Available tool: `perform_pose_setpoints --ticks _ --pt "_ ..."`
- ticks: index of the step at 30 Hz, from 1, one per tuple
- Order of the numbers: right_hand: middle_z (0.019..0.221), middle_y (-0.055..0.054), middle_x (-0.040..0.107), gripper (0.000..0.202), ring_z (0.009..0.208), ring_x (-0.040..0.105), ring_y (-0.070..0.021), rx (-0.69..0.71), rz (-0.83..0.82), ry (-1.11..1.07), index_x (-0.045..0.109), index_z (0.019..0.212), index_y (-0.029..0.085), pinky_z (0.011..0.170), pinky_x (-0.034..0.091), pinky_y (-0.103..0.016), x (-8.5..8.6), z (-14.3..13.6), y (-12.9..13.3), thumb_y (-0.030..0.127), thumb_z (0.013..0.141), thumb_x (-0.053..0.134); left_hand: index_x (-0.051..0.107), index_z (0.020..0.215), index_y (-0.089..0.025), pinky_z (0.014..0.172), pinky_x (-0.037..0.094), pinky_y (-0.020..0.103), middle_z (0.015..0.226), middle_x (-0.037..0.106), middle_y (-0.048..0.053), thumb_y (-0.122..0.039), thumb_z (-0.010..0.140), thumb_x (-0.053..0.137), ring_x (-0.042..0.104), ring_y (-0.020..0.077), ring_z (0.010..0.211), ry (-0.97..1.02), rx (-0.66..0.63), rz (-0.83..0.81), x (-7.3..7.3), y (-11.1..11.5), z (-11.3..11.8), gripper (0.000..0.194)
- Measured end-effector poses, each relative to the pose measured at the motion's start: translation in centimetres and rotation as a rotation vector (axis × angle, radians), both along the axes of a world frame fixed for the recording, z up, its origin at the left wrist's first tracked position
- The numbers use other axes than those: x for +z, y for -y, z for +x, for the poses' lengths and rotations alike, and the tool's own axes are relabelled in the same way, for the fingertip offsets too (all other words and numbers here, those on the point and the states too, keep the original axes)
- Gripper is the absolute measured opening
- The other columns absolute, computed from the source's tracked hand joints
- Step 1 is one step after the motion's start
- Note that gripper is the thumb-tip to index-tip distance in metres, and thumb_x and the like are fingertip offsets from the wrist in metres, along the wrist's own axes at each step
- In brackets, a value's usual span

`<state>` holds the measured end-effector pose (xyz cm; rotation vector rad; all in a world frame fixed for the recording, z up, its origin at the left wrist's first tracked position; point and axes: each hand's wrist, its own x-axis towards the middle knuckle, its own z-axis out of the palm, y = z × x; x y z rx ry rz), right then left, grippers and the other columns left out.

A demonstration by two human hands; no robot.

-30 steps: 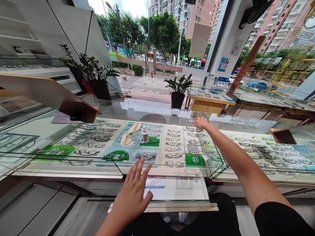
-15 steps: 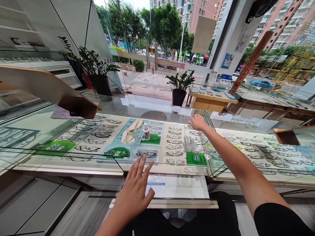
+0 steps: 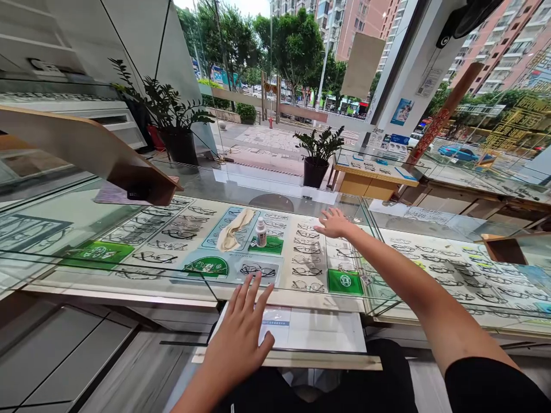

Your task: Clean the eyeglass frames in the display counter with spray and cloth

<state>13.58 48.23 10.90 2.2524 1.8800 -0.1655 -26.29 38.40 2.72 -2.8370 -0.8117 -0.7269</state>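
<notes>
Here at lower centre we have our left hand (image 3: 239, 332), grip wide, fingertips just below the glasses (image 3: 258, 271). Right of centre, our right hand (image 3: 334, 223) fans its fingers over the desk (image 3: 241, 189), grip wide too; contact we can't tell. Mid-frame, the cloth (image 3: 235, 230) lies beside 1 upright bottle (image 3: 261, 235).
</notes>
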Motion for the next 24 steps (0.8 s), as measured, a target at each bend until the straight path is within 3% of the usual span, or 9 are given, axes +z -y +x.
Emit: perform_pose_setpoints --ticks 3,5,9,11,13,16,20,22,24 --pt "0.149 -0.019 0.062 0.070 0.135 0.056 -0.0362 0.014 0.103 -0.042 0.067 0.136 0.018 0.112 0.040 -0.049 2.4 -1.0 1.8 0.066 0.107 0.025 0.034 0.166 -0.017 0.131 0.021 0.057 0.180 0.015 0.015 -0.027 0.087 0.060 0.018 0.0397 0.165 -0.003 -0.004 -0.019 0.1 0.1 0.0 0.084" --pt "0.123 -0.017 0.072 0.061 0.100 0.066 -0.0293 -0.017 0.262 -0.083 0.061 0.131 0.017 0.085 0.047 -0.040 4.4 -1.6 3.3 0.059 0.110 0.021 0.036 0.165 -0.016 0.131 0.021 0.058 0.180 0.014 0.016 -0.027 0.087 0.060 0.018 0.0401 0.165 -0.016 0.000 -0.041 0.2 0.2 0.0 0.083" --pt "0.084 -0.008 0.067 0.057 0.071 0.056 -0.0231 0.046 0.571 -0.035 0.060 0.100 0.021 0.065 0.030 -0.033 8.2 -4.5 7.2 0.051 0.112 0.013 0.039 0.165 -0.016 0.131 0.020 0.059 0.180 0.013 0.016 -0.028 0.087 0.061 0.017 0.0413 0.165 -0.035 0.009 -0.093 0.4 0.4 -0.1 0.082" --pt "0.067 -0.005 0.058 0.071 0.062 0.050 -0.0203 0.068 0.538 -0.036 0.057 0.080 0.022 0.062 0.024 -0.032 9.4 -7.2 9.6 0.057 0.111 0.004 0.038 0.165 -0.017 0.131 0.021 0.059 0.180 0.013 0.016 -0.028 0.086 0.062 0.017 0.0416 0.165 -0.034 0.005 -0.113 0.4 0.4 0.0 0.083" --pt "0.056 -0.003 0.050 0.079 0.055 0.045 -0.0182 0.128 0.318 -0.119 0.056 0.071 0.022 0.060 0.023 -0.032 9.4 -10.6 12.3 0.064 0.109 0.001 0.038 0.166 -0.017 0.131 0.021 0.060 0.180 0.014 0.016 -0.029 0.086 0.062 0.017 0.0418 0.165 -0.039 0.007 -0.125 0.5 0.3 0.0 0.084" --pt "0.067 -0.003 0.063 0.068 0.061 0.054 -0.0191 0.355 -0.036 -0.322 0.066 0.089 0.023 0.059 0.026 -0.030 6.5 -15.4 16.1 0.069 0.109 0.020 0.037 0.166 -0.016 0.131 0.021 0.060 0.180 0.015 0.017 -0.029 0.086 0.061 0.015 0.0416 0.166 -0.048 0.011 -0.122 0.5 0.3 0.1 0.084" --pt "0.088 -0.010 0.075 0.037 0.072 0.066 -0.0245 0.423 -0.294 -0.446 0.059 0.131 0.020 0.061 0.034 -0.031 -1.3 -17.8 18.4 0.043 0.109 0.040 0.037 0.165 -0.016 0.132 0.021 0.061 0.180 0.016 0.016 -0.030 0.087 0.061 0.015 0.0411 0.166 -0.045 0.013 -0.118 0.6 0.4 0.2 0.083" --pt "0.099 -0.010 0.077 0.028 0.082 0.067 -0.0238 0.376 -0.317 -0.527 0.065 0.121 0.023 0.065 0.036 -0.030 -5.3 -17.2 17.8 0.032 0.107 0.043 0.037 0.165 -0.017 0.132 0.021 0.061 0.179 0.017 0.016 -0.029 0.086 0.061 0.015 0.0411 0.166 -0.050 0.016 -0.125 0.7 0.5 0.1 0.083" --pt "0.095 -0.008 0.075 0.030 0.084 0.065 -0.0221 0.275 -0.237 -0.575 0.068 0.103 0.023 0.067 0.035 -0.030 -8.5 -15.9 16.2 0.033 0.108 0.041 0.037 0.166 -0.016 0.132 0.020 0.061 0.179 0.016 0.016 -0.029 0.087 0.061 0.015 0.0415 0.166 -0.057 0.013 -0.127 0.8 0.6 0.1 0.084"
